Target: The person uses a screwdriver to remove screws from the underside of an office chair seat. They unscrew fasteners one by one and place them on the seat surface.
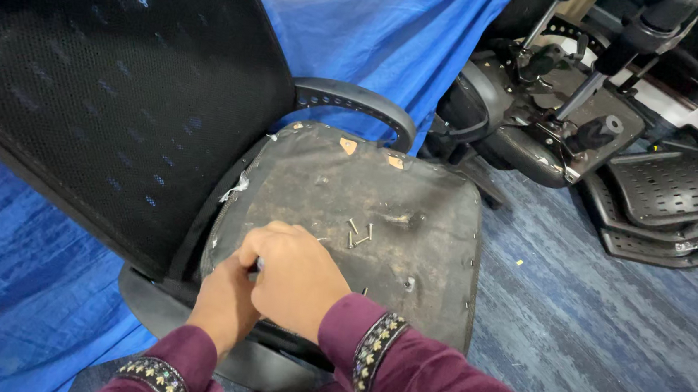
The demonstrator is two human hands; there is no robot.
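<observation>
Near seat panel (414, 218) left edge: both hands; screws (358, 236) beside.

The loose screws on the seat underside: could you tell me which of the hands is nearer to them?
Right. The right hand sits just below-left of the loose screws; the left hand lies farther left, behind it.

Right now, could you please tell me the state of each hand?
Left hand: curled closed at the seat board, contents hidden by the other hand.
Right hand: fingers closed over a small dark object, mostly hidden.
</observation>
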